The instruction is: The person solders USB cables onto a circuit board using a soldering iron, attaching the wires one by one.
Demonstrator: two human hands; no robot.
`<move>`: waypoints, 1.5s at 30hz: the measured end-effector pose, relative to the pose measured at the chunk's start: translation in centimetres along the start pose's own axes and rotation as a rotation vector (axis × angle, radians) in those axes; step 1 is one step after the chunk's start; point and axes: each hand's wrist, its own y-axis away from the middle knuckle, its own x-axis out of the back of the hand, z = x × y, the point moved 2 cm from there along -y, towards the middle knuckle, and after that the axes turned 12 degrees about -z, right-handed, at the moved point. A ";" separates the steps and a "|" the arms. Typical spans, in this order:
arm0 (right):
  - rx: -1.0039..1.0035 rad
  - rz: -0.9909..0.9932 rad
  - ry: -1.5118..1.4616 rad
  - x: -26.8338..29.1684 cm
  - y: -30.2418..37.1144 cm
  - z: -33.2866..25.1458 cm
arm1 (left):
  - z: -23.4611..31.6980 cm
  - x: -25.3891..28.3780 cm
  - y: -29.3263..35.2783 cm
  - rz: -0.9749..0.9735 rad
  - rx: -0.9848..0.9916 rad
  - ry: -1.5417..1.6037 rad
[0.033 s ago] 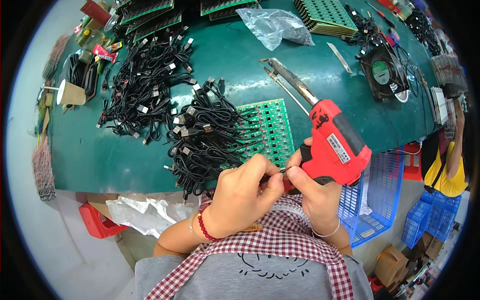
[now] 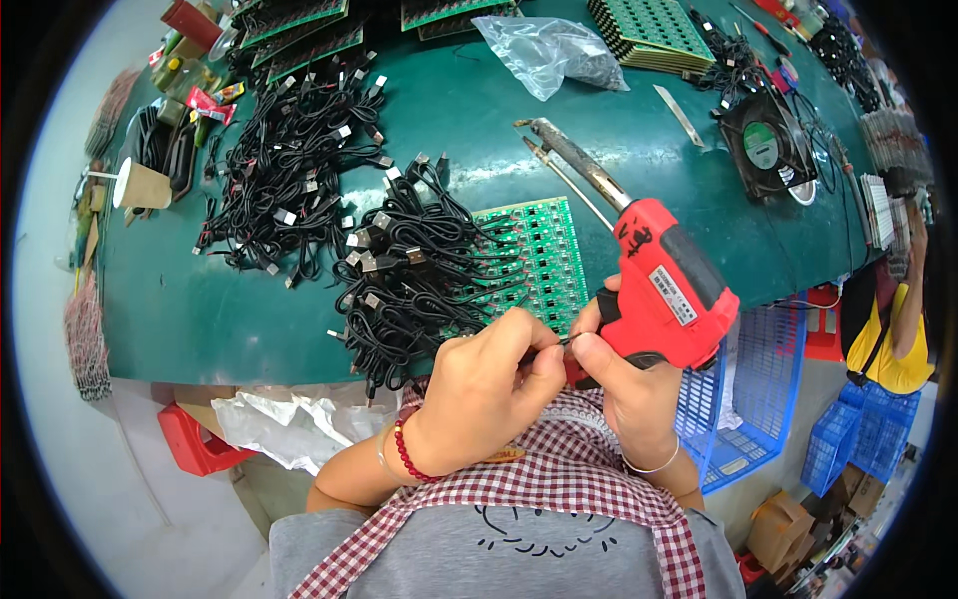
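A red soldering gun (image 2: pixel 671 275) is gripped in my right hand (image 2: pixel 631 384), its metal barrel and thin feed tube pointing up and to the left over the table. My left hand (image 2: pixel 499 384) is pinched closed close beside the right one. Between the fingertips of both hands runs a short piece of thin dark cable (image 2: pixel 567 340), mostly covered by the fingers. Just beyond my hands lies a green circuit board (image 2: pixel 547 255) with rows of small parts. Black USB cables (image 2: pixel 404 255) fan out from its left side in a bundle.
A heap of USB cables (image 2: pixel 299 165) lies farther left. At the back are a clear plastic bag (image 2: pixel 544 55) and stacked green boards (image 2: pixel 654 35). A black fan (image 2: pixel 763 145) stands at right near a metal strip (image 2: pixel 679 115). Blue crates (image 2: pixel 743 399) sit below the table's right edge.
The soldering gun's body has shifted very slightly left. Both hands keep their grip and place.
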 end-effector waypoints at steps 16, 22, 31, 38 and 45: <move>-0.078 -0.149 -0.133 -0.7 0.1 0.0 | -0.6 0.0 1.6 -0.057 0.220 0.429; -0.100 -0.060 -0.070 -0.7 0.2 -0.2 | -0.5 -0.5 0.9 0.015 0.025 0.009; -0.128 0.031 0.091 -0.9 0.6 0.9 | -1.1 -2.0 0.7 0.126 0.106 0.120; -0.103 0.189 0.152 0.3 0.9 2.0 | -2.5 -0.8 -0.1 -0.016 0.180 -0.292; -0.038 0.135 0.108 5.4 5.3 2.1 | -4.3 -2.2 -0.9 -0.055 0.117 -0.619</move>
